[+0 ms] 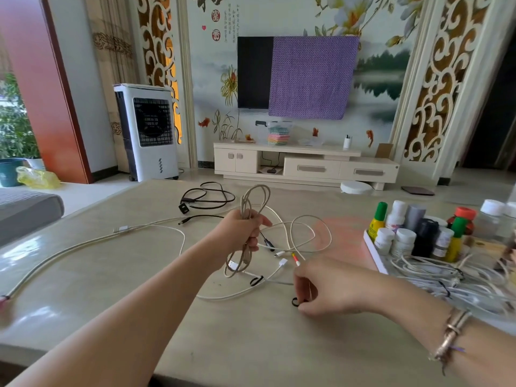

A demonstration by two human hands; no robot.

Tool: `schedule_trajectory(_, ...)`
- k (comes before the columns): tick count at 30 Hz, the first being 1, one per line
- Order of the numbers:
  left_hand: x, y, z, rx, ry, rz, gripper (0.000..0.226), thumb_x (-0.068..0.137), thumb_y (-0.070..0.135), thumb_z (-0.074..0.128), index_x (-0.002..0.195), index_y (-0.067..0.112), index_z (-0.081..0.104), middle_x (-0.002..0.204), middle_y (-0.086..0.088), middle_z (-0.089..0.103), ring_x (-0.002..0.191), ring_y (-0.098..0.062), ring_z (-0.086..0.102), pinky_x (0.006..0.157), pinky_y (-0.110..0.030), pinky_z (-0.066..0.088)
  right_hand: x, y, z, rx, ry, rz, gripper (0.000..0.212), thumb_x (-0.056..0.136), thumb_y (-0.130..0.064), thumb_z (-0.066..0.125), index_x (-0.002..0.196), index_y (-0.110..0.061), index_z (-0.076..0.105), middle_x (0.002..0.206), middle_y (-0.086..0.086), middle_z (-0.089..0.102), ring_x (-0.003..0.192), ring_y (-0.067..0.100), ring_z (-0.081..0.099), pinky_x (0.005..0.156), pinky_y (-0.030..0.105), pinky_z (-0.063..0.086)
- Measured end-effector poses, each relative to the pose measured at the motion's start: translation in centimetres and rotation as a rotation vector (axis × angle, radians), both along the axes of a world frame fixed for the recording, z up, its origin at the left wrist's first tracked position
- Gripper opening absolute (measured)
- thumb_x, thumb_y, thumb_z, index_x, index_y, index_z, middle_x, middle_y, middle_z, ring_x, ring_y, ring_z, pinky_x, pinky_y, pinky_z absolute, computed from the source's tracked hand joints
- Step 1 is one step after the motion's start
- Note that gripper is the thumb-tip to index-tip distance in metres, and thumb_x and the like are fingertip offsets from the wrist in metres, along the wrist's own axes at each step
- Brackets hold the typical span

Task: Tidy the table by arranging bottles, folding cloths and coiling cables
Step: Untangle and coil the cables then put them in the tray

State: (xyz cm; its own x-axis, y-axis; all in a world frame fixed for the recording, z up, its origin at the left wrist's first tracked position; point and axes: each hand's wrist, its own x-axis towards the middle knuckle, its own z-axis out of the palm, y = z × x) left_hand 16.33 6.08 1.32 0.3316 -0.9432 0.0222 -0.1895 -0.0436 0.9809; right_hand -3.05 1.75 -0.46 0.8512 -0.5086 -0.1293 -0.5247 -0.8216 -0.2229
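From the head view, a coiled grey cable (252,216) is gripped in the left hand (241,231), fingers curled round the gathered loops, held above the middle of the counter (223,344). A small black tie (295,302) is being pinched by the right hand (329,289) against the counter surface, nearer the front edge. The step in hand is judged to be binding the coil: the loops should be kept tightly bunched, the tie lifted clear of the loose white cables (301,233) beside it, and wrapped round the waist of the bundle so the hanging plug end is caught in. A second black tie (256,280) lies near. Bottles (418,233) are stood in a tray (374,255) toward the right edge, bundled cables (460,277) in front of them. The right fingertips are hidden under the hand, so the pinch cannot be fully read. The far-right bottles are cut off by the frame. No cloth can be made out on the counter.
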Motion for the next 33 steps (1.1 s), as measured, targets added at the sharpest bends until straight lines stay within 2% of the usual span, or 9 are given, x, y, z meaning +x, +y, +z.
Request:
schedule_trajectory(6, 0.5, 0.8, 0.4, 0.004, -0.089, -0.021, 0.014, 0.091, 0.014, 0.061, 0.089, 0.015, 0.075, 0.044, 0.007, 0.028, 0.035, -0.007, 0.027, 0.043, -0.014, 0.038, 0.0, -0.4, -1.2, -0.103, -0.115, 0.024, 0.014, 0.08, -0.026, 0.059, 0.07, -0.03, 0.049, 0.071, -0.013, 0.055, 0.069, 0.003, 0.053, 0.063, 0.019, 0.044)
schedule_trajectory(10, 0.2, 1.0, -0.1, 0.011, -0.076, -0.103, 0.008, 0.085, 0.016, 0.07, 0.091, 0.016, 0.076, 0.043, 0.009, 0.036, 0.035, -0.006, 0.032, 0.041, -0.014, 0.035, 0.4, -1.9, 0.1, 0.284, -0.535, -0.146, 0.009, 0.082, -0.024, 0.071, 0.074, -0.026, 0.067, 0.065, -0.02, 0.063, 0.059, -0.006, 0.051, 0.058, 0.007, 0.04)
schedule_trajectory(13, -0.6, 1.0, -0.3, 0.015, -0.076, -0.23, 0.008, 0.086, 0.011, 0.069, 0.092, 0.014, 0.073, 0.041, 0.013, 0.043, 0.034, -0.004, 0.033, 0.04, -0.014, 0.035, 0.7, -2.5, 1.3, 0.551, -0.76, -0.234, 0.004, 0.082, -0.025, 0.074, 0.079, -0.023, 0.073, 0.07, -0.013, 0.066, 0.061, -0.006, 0.052, 0.058, 0.007, 0.039)
schedule_trajectory(17, -1.3, 1.0, -0.4, 0.012, -0.024, -0.247, 0.006, 0.087, 0.011, 0.066, 0.082, 0.012, 0.068, 0.04, 0.009, 0.035, 0.034, -0.007, 0.03, 0.044, -0.018, 0.036, 1.6, -2.5, 1.8, 0.671, -0.823, -0.31, 0.004, 0.083, -0.022, 0.072, 0.084, -0.018, 0.073, 0.076, -0.009, 0.068, 0.061, -0.002, 0.047, 0.063, 0.023, 0.032)
schedule_trajectory(22, -0.5, 1.0, -0.3, 0.001, 0.077, -0.124, 0.014, 0.088, 0.018, 0.066, 0.076, 0.013, 0.072, 0.046, 0.006, 0.031, 0.038, -0.009, 0.028, 0.042, -0.018, 0.034, 2.5, -1.8, 1.9, 0.762, -0.902, -0.339, 0.014, 0.085, -0.02, 0.07, 0.094, -0.009, 0.072, 0.085, 0.003, 0.058, 0.073, 0.013, 0.041, 0.06, 0.023, 0.031)
schedule_trajectory(25, -0.2, 0.2, -1.2, 0.039, -0.207, 0.086, 0.012, 0.083, 0.014, 0.066, 0.072, 0.011, 0.063, 0.049, 0.003, 0.039, 0.039, -0.01, 0.038, 0.046, -0.02, 0.042, 2.9, -0.9, 2.1, 1.075, -0.951, -0.164, 0.009, 0.082, -0.023, 0.069, 0.077, -0.016, 0.069, 0.076, -0.004, 0.056, 0.068, 0.008, 0.047, 0.057, 0.022, 0.033)
schedule_trajectory(27, 0.0, 0.0, -1.8, 0.062, -0.243, 0.148, 0.011, 0.084, 0.012, 0.065, 0.075, 0.009, 0.06, 0.049, 0.003, 0.04, 0.04, -0.01, 0.039, 0.045, -0.021, 0.042, 3.5, 0.0, 2.8, 1.204, -0.976, -0.107, 0.012, 0.081, -0.026, 0.065, 0.071, -0.02, 0.064, 0.079, -0.004, 0.058, 0.067, 0.007, 0.05, 0.055, 0.022, 0.033)
schedule_trajectory(31, 0.6, 0.5, -1.5, 0.009, -0.006, 0.03, 0.011, 0.09, 0.013, 0.065, 0.084, 0.004, 0.069, 0.043, 0.009, 0.028, 0.034, -0.006, 0.028, 0.039, -0.016, 0.033, 4.6, -0.1, 3.2, 0.706, -0.984, -0.39, 0.01, 0.09, -0.022, 0.063, 0.098, -0.017, 0.059, 0.086, -0.003, 0.058, 0.067, 0.006, 0.052, 0.056, 0.021, 0.037)
schedule_trajectory(33, 0.4, 0.9, -1.2, -0.025, 0.018, -0.047, 0.013, 0.091, 0.015, 0.065, 0.081, 0.008, 0.071, 0.046, 0.007, 0.026, 0.037, -0.007, 0.027, 0.04, -0.017, 0.034, 4.7, -0.4, 2.9, 0.633, -0.953, -0.431, 0.017, 0.092, -0.021, 0.062, 0.106, -0.014, 0.059, 0.085, -0.004, 0.058, 0.067, 0.006, 0.054, 0.056, 0.02, 0.04)
